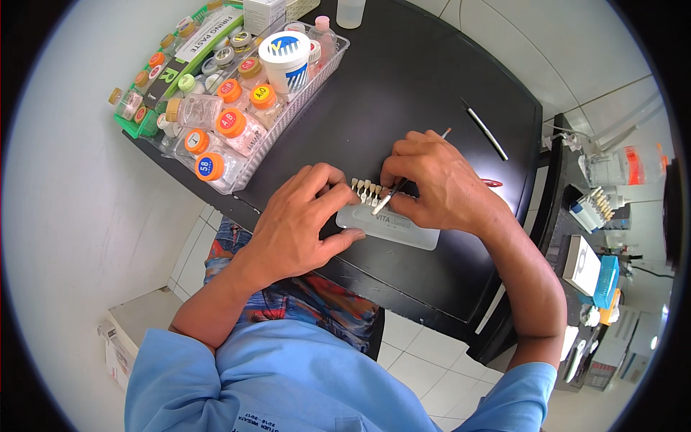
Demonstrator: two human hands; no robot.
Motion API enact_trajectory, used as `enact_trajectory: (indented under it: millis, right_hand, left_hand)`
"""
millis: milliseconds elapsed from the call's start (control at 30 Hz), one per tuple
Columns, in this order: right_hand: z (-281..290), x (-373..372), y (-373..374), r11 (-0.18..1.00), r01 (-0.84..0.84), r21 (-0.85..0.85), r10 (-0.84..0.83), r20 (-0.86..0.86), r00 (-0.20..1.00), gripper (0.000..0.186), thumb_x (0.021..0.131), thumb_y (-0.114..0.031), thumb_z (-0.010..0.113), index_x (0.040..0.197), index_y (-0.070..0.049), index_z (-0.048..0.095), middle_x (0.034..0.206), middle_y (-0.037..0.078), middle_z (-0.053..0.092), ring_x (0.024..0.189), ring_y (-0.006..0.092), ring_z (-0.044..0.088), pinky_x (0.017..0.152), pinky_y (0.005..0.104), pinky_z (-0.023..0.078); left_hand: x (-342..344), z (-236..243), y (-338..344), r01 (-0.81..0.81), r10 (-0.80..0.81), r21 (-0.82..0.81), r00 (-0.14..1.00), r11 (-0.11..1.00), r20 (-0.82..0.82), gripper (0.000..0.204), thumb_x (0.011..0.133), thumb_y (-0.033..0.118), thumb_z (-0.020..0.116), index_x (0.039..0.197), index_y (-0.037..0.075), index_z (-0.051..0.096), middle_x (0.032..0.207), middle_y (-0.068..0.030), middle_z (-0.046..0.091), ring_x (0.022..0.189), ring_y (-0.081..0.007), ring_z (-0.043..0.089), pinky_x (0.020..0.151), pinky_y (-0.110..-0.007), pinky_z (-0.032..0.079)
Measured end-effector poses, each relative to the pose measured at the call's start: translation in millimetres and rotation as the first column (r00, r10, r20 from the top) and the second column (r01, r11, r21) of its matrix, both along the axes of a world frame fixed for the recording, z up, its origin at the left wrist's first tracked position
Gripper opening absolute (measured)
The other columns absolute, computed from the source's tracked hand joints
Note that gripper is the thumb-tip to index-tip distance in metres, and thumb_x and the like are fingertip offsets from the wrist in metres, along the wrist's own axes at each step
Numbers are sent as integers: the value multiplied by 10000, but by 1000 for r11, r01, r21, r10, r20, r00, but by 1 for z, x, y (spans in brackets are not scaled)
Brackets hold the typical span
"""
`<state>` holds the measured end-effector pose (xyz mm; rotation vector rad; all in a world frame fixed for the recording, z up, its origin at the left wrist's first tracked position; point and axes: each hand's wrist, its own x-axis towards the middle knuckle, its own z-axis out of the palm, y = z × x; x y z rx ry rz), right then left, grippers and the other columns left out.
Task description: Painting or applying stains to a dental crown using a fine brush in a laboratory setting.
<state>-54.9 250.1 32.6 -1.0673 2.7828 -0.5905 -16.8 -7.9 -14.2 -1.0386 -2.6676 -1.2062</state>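
Note:
A tooth shade guide (pixel 396 227) lies near the front of the black table, its row of tooth-coloured tabs (pixel 363 189) along the far side. My left hand (pixel 299 219) is closed on its left end, thumb at the near edge and fingers by the first tabs. Over the tabs, my right hand (pixel 440 183) pinches a thin stick (pixel 389 196) with a pale lower end that slants down to the holder. A reddish-brown tip (pixel 447 133) sticks out beyond the knuckles; whether it belongs to the same stick is hidden by the hand.
A clear basket (pixel 291 108) of orange-capped jars and a white tub (pixel 283 61) stands at the far left, beside a green tray (pixel 133 129). Right of my hand lie a thin silver-handled instrument (pixel 488 135) and a red object (pixel 492 183). Another counter (pixel 558 248) runs along the right.

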Motion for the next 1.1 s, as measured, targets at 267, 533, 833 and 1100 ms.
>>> enact_trajectory:
  millis: [267, 533, 833, 1100]
  right_hand:
    - [1, 1, -6, 998, 55, 29, -55, 19, 998, 141, 810, -166, 745, 863, -38, 768, 802, 111, 700, 888, 299, 666, 871, 436, 505]
    - [1, -1, -5, 996, 86, 39, -89, 64, 994, 148, 834, -174, 745, 880, -36, 774, 805, 111, 731, 887, 302, 691, 891, 439, 513]
    - [3, -3, -5, 993, 102, 57, -108, 105, 989, 158, 849, -190, 751, 903, -47, 794, 823, 110, 750, 902, 305, 707, 917, 439, 522]
    - [-1, -16, 8, 990, 143, 5, -143, -14, 990, 169, 862, -186, 756, 905, -25, 783, 834, 138, 745, 931, 326, 704, 914, 453, 524]
  left_hand:
    - [-2, -2, -1, 14, -16, 66, 999, 998, 31, 383, 750, 161, 930, 1052, 37, 729, 1103, -105, 625, 979, -303, 655, 865, -420, 539]
    - [-3, 0, -1, 22, -27, 75, 997, 997, 69, 397, 751, 155, 936, 1054, 20, 720, 1117, -109, 633, 980, -302, 663, 867, -417, 542]
    - [-3, 0, -2, 13, -23, 89, 994, 996, 111, 396, 758, 139, 932, 1078, 13, 735, 1130, -108, 637, 986, -296, 674, 873, -405, 543]
    - [-3, -1, -1, 26, -45, 124, 987, 992, 154, 388, 773, 123, 919, 1104, 20, 746, 1147, -112, 642, 1008, -295, 687, 895, -404, 548]
